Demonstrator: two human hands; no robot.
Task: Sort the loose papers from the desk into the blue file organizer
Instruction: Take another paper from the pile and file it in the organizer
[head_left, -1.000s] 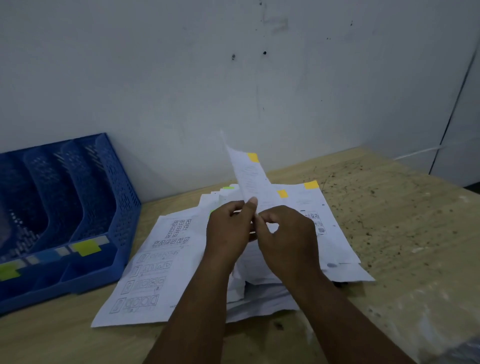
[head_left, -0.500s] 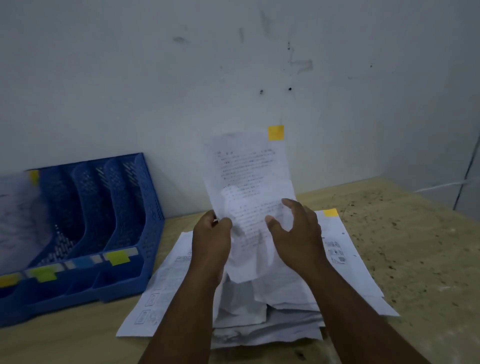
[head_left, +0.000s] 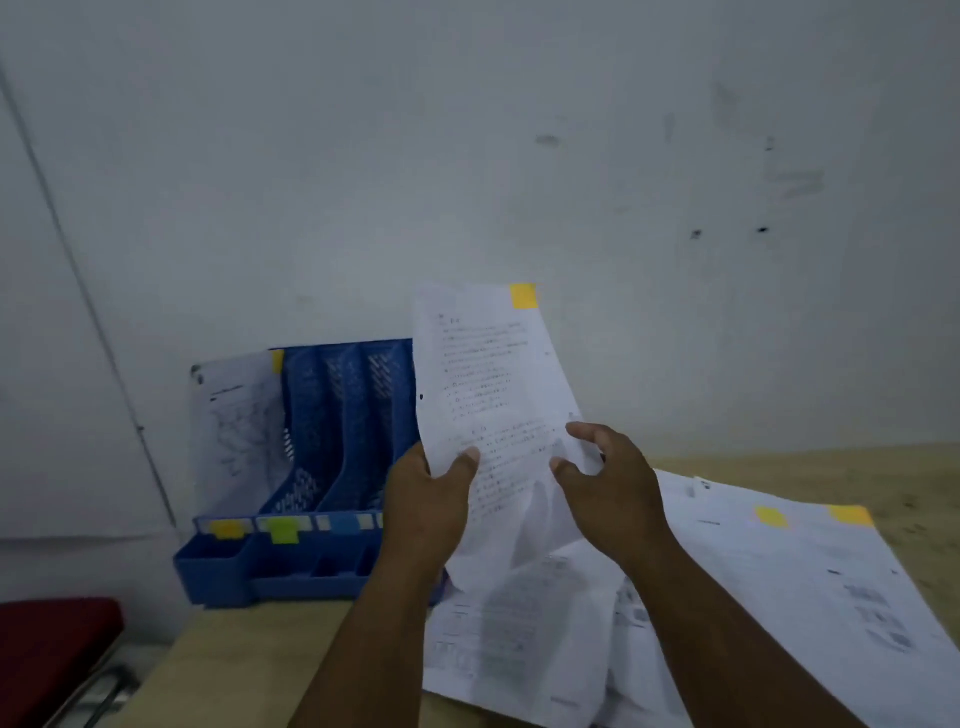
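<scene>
A printed sheet (head_left: 485, 384) with a yellow tab at its top corner stands upright in front of me. My left hand (head_left: 428, 499) pinches its left edge between thumb and fingers. My right hand (head_left: 610, 486) is beside its right edge with fingers loosely curled, just apart from the paper. Behind and to the left is the blue file organizer (head_left: 332, 467), with yellow, green and blue labels on its front. One sheet (head_left: 236, 421) with a yellow tab stands in its leftmost slot. A loose pile of papers (head_left: 753, 597) lies on the desk under my arms.
The wooden desk (head_left: 831, 467) meets a white wall behind the organizer. A red seat (head_left: 52, 649) with a metal frame stands below the desk's left end. Two papers in the pile carry yellow tabs (head_left: 771, 515).
The view has swung left, bringing the organizer nearer the middle. The yellow-tabbed sheet was lifted off the pile and carried left toward the organizer. My right hand has let go of its edge.
</scene>
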